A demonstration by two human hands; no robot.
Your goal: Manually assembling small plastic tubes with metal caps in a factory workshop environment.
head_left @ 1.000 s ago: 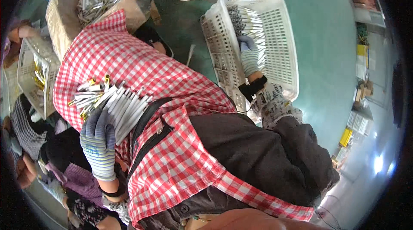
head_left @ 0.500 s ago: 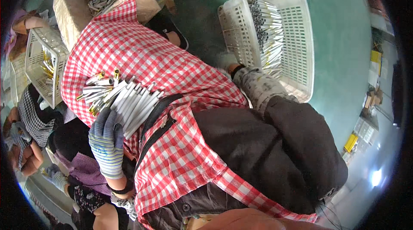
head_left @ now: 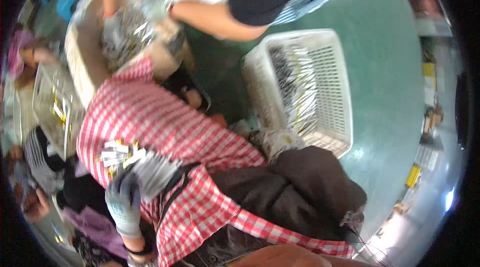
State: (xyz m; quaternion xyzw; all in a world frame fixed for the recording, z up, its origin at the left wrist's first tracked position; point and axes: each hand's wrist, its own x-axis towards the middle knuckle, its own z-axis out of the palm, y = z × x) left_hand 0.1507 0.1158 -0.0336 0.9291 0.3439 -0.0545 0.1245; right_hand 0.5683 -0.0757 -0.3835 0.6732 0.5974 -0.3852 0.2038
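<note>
Our white perforated plastic basket holds slim dark-ended tubes. Our grey-blue-gloved left hand half-curls over white tubes on our red-and-white checked apron; by the basket, our right hand is blurred, its opening and grip unclear

Two bare-armed wearer's hands are showing: one left hand at eight o'clock, one right hand, blurred and partly hidden, near the centre. Two gloved co-worker hands are reaching in between ten and eleven. One bundle of tubes is lying at eight, its pieces blurring beyond counting. One lined box is standing at ten, one white basket at two, at least one pale basket at nine. One checked apron is spreading leftward of centre, toward nine.
</note>
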